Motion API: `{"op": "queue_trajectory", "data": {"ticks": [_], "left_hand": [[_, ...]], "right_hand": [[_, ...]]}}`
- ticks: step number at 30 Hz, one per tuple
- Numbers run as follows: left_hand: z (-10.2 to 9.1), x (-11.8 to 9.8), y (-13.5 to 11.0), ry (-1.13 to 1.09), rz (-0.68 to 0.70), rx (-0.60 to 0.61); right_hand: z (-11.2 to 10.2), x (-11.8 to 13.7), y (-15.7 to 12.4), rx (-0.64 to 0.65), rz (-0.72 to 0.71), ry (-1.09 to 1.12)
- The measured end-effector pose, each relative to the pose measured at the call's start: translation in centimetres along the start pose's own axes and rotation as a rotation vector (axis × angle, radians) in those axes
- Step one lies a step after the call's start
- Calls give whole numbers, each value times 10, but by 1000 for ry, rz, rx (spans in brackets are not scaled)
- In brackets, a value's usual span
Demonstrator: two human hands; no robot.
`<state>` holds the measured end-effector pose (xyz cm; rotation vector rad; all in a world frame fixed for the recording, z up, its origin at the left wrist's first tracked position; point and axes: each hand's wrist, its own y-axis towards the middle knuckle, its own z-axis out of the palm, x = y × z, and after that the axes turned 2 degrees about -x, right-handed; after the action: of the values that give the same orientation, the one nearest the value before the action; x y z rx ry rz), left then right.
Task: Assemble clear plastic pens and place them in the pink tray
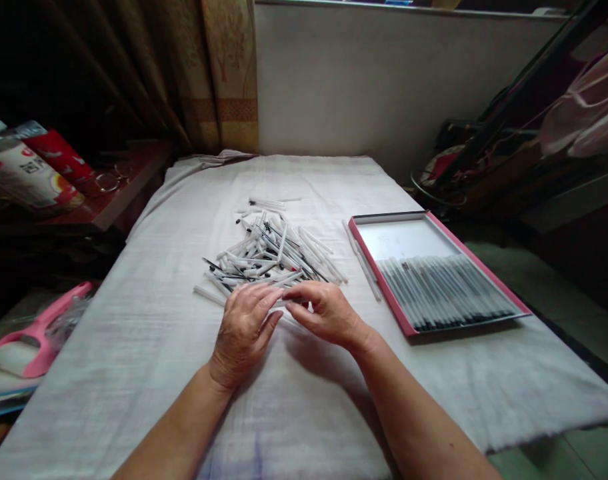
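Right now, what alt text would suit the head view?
A person's left hand and right hand hold a slim pen piece by loose pen parts on pale cloth; at right, a pink-edged box holds lined-up pens.

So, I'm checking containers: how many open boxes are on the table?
1: the pink-rimmed box, at the right of the cloth-covered table, beyond the pile of pen parts; pens fill its near part.

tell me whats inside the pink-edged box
A row of slim pens, dark ends toward the near side, fills the near part of the pink-edged box; its white floor shows beyond them. What lies beneath the pens is covered.
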<state>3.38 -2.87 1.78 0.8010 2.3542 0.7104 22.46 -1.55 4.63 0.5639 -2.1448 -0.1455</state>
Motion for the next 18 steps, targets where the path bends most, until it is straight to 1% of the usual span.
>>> {"op": "queue_trajectory", "data": {"ticks": [3, 5, 7, 9, 10, 12, 14, 18], "left_hand": [[2, 4, -2, 9, -28, 46], [2, 6, -4, 12, -62, 41], [2, 8, -4, 24, -87, 27], [1, 8, -5, 32, -105, 24], [1, 8, -5, 30, -114, 26], [2, 8, -5, 16, -127, 36], [2, 8, -6, 2, -130, 36], [3, 8, -6, -35, -138, 25]], "right_hand": [[1, -2, 0, 13, 26, 169], [-4, -10, 0, -14, 91, 182], [-12, -21, 0, -101, 157, 55], [-17, -31, 0, -171, 223, -177], [-19, -35, 0, -182, 260, -305], [-19, -38, 1, -147, 337, -520], [-18, -38, 1, -97, 392, -654], [-16, -35, 3, -30, 426, -756]]}}
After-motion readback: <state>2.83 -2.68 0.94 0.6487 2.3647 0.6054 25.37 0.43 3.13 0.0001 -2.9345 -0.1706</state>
